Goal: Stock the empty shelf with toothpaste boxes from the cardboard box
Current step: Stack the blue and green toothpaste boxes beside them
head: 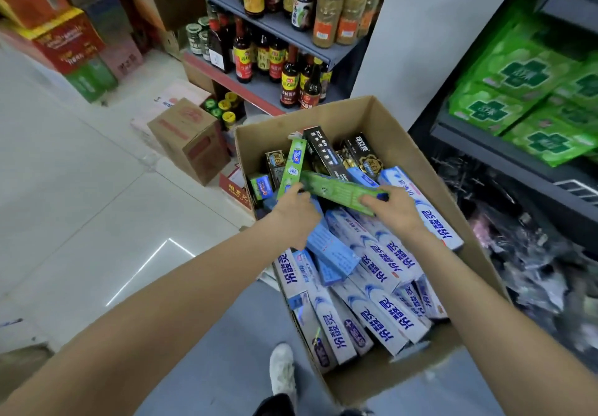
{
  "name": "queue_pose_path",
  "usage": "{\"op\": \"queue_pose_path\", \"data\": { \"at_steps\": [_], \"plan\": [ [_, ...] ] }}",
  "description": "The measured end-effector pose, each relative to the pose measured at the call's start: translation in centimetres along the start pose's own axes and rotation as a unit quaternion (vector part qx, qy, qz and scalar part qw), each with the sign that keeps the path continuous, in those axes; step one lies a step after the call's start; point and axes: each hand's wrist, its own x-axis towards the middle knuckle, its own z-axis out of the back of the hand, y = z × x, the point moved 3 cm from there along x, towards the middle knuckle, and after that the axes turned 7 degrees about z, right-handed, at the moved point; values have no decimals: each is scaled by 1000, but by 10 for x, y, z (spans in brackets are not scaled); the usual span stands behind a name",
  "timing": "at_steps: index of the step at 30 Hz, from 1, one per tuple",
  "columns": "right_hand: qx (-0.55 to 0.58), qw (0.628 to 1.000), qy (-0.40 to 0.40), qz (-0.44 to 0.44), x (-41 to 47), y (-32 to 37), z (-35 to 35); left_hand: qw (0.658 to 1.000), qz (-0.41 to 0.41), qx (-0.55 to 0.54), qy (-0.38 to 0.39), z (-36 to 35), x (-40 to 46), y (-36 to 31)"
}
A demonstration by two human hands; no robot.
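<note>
An open cardboard box (401, 143) stands on the floor, full of toothpaste boxes lying at all angles: several white-and-blue ones (378, 315), black ones (326, 153) at the far end, and green ones. Both my hands are inside the box. My right hand (393, 210) grips the near end of a long green toothpaste box (336, 190) that lies across the pile. My left hand (296, 213) holds the lower end of a second green toothpaste box (293, 164) that points away from me, and touches the other end of the first.
Dark shelving (504, 153) on the right carries green packets (524, 91) above a lower level of dark packets. Ahead, a grey shelf unit (278, 23) holds sauce bottles and jars. A closed carton (191, 143) and stacked cartons (64, 40) sit on the tiled floor. My white shoe (283, 370) is beside the box.
</note>
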Motion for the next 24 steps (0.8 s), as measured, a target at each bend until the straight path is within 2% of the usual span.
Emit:
{"op": "queue_pose_path", "data": {
  "at_steps": [2, 5, 7, 10, 13, 15, 18, 20, 22, 24],
  "plan": [
    [125, 992, -12, -34, -6, -7, 9, 1000, -8, -14, 11, 4, 5, -1],
    [370, 923, -16, -107, -19, -8, 23, 989, 18, -149, 0, 10, 7, 9],
    [477, 869, -29, -126, -27, -6, 35, 958, 54, -282, -15, 15, 4, 23],
    [556, 820, -51, -128, -34, -7, 61, 889, 87, -449, -26, 27, 3, 32],
    [577, 805, -34, -136, -48, -10, 88, 796, 102, -593, -64, 48, 10, 22],
    [590, 798, 0, -126, -62, -14, 106, 699, 106, -702, -82, 78, 12, 6],
    [591, 800, 81, -66, -87, -21, 139, 538, 107, -833, -69, 132, 17, -26],
    [568, 812, 132, -26, -105, -32, 165, 453, 98, -885, -39, 171, 20, -53],
    [532, 836, 137, 6, -124, -44, 199, 402, 73, -913, 4, 207, 24, -85],
    [513, 849, 120, 35, -143, -54, 237, 388, 36, -921, 23, 244, 26, -122]
  ]
}}
